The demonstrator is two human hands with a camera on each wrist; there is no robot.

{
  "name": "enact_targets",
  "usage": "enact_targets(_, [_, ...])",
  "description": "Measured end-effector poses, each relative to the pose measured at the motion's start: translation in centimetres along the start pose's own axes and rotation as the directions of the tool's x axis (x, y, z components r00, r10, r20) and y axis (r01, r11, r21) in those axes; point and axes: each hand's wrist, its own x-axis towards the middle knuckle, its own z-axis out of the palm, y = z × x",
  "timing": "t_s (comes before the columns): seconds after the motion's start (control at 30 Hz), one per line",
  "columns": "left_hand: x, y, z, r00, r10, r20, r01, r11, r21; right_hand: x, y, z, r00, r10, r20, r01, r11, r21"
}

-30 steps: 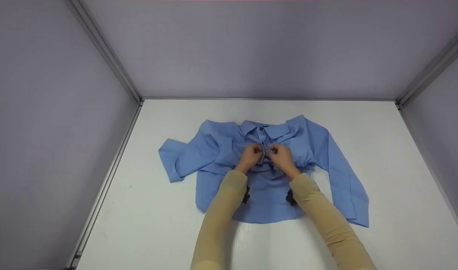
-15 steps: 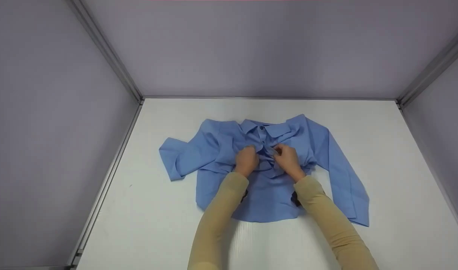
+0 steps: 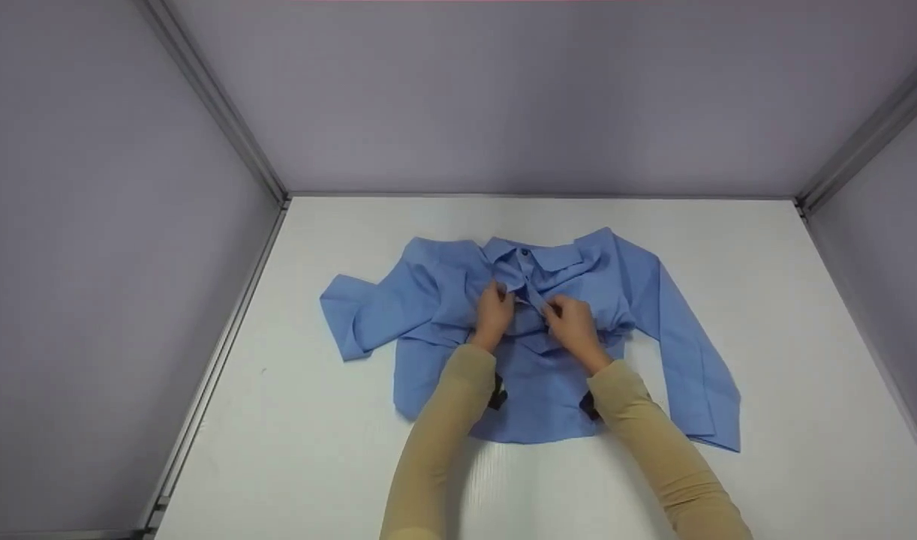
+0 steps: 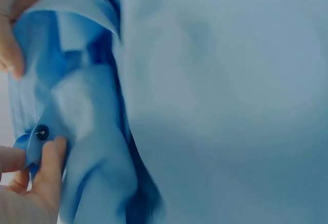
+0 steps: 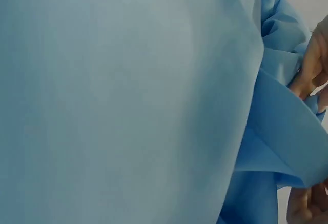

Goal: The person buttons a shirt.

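A blue long-sleeved shirt lies front up, its collar toward the back. My left hand pinches one front edge just below the collar. To its right, my right hand pinches the facing placket between thumb and fingers. The two edges stand parted between the hands. One dark button shows at the collar; in the left wrist view another button sits right at pinching fingertips. Loose shirt cloth fills most of the right wrist view.
The shirt's left-hand sleeve is folded back, while the right-hand sleeve stretches down toward the front. A white table carries it all. Grey panels enclose the back and sides. Dark devices hang under the wrists.
My hands were close together at the placket and have moved a little apart, spreading the front edges. The left hand turned knuckles up, then back. The right hand shifted slightly right and nearer.
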Motion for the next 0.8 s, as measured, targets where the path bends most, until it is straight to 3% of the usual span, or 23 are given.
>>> enact_targets(0.07, [0.2, 0.0, 0.1, 0.994, -0.112, 0.002, 0.111, 0.983, -0.143, 0.0, 0.0, 0.1, 1.000, 0.011, 0.013, -0.012, 0.999, 0.037])
enact_targets(0.1, [-0.3, 1.4, -0.5, 0.981, -0.196, 0.011, 0.195, 0.966, -0.172, 0.0, 0.1, 0.2, 1.000, 0.018, 0.019, -0.019, 0.998, 0.054])
enact_targets(0.23, [-1.1, 3.1, -0.7, 0.959, -0.284, -0.017, 0.270, 0.926, -0.265, -0.1, 0.1, 0.2, 0.998, 0.055, 0.034, -0.059, 0.990, 0.129])
enact_targets(0.43, [-1.8, 3.5, -0.8, 0.967, -0.248, 0.066, 0.257, 0.933, -0.252, 0.0, 0.2, 0.4, 0.997, 0.074, -0.012, -0.070, 0.972, 0.226])
enact_targets(0.57, [-2.0, 3.4, -0.9, 0.973, -0.181, 0.140, 0.215, 0.932, -0.292, 0.1, 0.2, 0.5, 0.995, 0.095, 0.029, -0.099, 0.953, 0.287])
enact_targets(0.63, [-2.1, 3.3, -1.0, 0.975, -0.141, 0.173, 0.189, 0.933, -0.307, 0.1, 0.2, 0.6, 0.987, 0.133, 0.086, -0.155, 0.926, 0.344])
enact_targets(0.8, [-2.2, 2.7, -1.2, 0.977, -0.039, 0.208, 0.110, 0.934, -0.341, 0.1, 0.1, 0.4, 0.955, 0.227, 0.189, -0.292, 0.825, 0.484])
